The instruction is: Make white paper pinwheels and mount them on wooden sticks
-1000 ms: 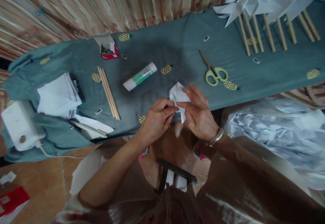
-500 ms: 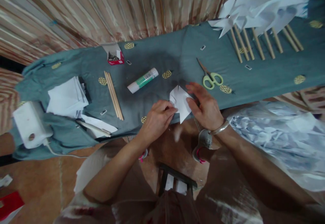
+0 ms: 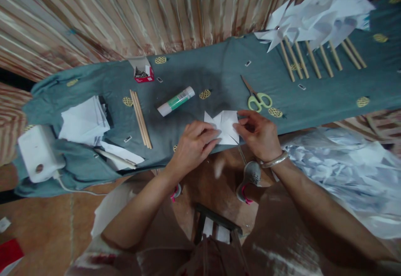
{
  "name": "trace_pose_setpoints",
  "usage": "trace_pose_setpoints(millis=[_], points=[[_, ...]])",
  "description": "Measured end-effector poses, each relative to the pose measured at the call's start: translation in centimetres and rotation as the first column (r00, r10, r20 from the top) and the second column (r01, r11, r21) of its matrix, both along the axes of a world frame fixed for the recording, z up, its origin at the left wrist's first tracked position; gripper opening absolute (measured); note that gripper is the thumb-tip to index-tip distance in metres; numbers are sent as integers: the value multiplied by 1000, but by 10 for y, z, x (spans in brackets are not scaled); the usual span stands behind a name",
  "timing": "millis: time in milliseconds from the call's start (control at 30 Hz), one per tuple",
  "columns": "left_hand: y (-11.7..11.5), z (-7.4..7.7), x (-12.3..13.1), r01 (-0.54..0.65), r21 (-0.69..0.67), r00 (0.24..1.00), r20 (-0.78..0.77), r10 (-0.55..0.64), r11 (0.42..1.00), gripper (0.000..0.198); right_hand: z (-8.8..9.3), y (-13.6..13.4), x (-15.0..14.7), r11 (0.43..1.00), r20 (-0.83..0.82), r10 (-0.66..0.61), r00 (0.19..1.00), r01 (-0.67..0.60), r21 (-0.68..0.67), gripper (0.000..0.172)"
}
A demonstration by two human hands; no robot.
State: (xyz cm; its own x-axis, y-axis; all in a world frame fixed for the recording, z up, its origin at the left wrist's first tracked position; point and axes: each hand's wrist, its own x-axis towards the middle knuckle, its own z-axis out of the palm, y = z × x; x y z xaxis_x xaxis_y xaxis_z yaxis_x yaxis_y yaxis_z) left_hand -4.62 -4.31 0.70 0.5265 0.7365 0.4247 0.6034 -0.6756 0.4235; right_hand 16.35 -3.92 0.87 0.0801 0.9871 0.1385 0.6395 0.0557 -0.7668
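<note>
A white cut paper piece [image 3: 226, 126] with pointed corners lies at the table's near edge between my hands. My left hand [image 3: 196, 144] pinches its left side between thumb and fingers. At its right side, my right hand [image 3: 258, 134] holds the edge with thumb and fingertips. Beyond the paper to the left lies a glue stick [image 3: 176, 101] with a green label. Scissors [image 3: 257, 96] with light green handles rest beyond my right hand, blades pointing away.
Three wooden sticks [image 3: 140, 119], a paper stack [image 3: 84, 121], a white device [image 3: 39, 153] and a red box of pins [image 3: 143, 73] stand left. Paper pinwheels [image 3: 319, 17] lie at the back right. A bag of folded papers [image 3: 341, 171] is at the right.
The paper has turned and spread flatter, with its pointed corners now facing differently. My right hand has shifted slightly right and closed onto the paper's right edge.
</note>
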Motion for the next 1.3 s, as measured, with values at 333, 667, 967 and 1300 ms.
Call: trace_pose_setpoints(millis=[333,667,967,1300], points=[[-5,-4,13,43,12,981,-189,-40,999,17,6,-10,10,971,279,89,956,-146,191,31],[-4,-2,16,53,102,974,-226,-29,993,19,-6,-18,18,855,316,404,859,-477,205,32],[-6,-1,9,53,71,984,-175,-40,996,16,-3,-18,16,898,101,413,905,-423,120,14],[5,5,-3,-31,87,987,-152,44,996,15,5,-7,6,925,135,273,952,-299,236,22]])
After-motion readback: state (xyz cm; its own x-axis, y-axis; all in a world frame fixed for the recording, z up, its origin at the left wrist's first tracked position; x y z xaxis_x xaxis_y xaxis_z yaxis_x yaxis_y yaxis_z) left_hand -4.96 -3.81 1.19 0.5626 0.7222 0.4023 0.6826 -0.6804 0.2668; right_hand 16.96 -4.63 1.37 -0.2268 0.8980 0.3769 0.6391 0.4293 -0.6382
